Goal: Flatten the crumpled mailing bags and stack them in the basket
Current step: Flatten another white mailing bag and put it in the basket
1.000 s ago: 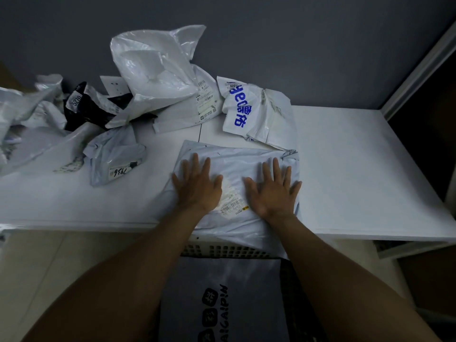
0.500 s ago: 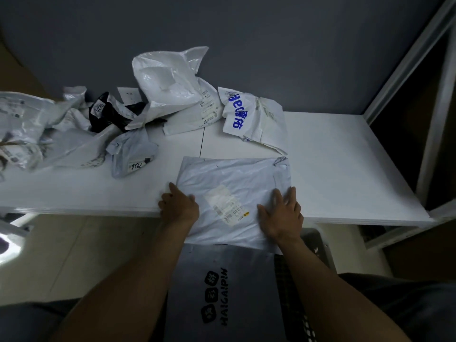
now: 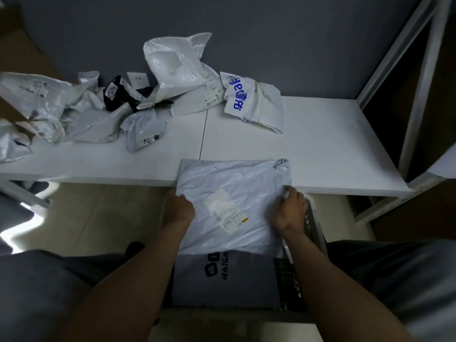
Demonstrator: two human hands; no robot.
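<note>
The flattened bag (image 3: pixel 237 178), pale grey with a shipping label (image 3: pixel 227 208) facing up, lies only partly on the surface (image 3: pixel 320 144). Its far strip rests on the board, and the rest reaches out past the front edge of the surface.

We see the left hand (image 3: pixel 179 209) at the bag's left side, just off the front edge of the surface. Its grip is clenched round the bag's edge, with the fingers curled out of sight beneath. The right hand (image 3: pixel 288 211) is at the bag's right side, also just in front of the surface, and its grip pinches a fold of the plastic.

Below the front edge of the surface sits the basket (image 3: pixel 314 225), its pale slotted rim showing beside the right hand. Inside it a grey bag with black print (image 3: pixel 222 280) lies flat, its far end covered by the flattened bag.

At the back middle of the surface, by the grey wall (image 3: pixel 271 33), we find a bag with blue print (image 3: pixel 249 99) and a puffed-up white bag (image 3: pixel 177 62). Toward the back left of the surface are a black bag (image 3: pixel 116 95) and a small grey bag (image 3: pixel 143 129) bearing a handwritten number. A heap of crumpled bags (image 3: pixel 37 99) covers the surface's left end. A metal frame (image 3: pixel 419 70) rises at the right end of the surface.
</note>
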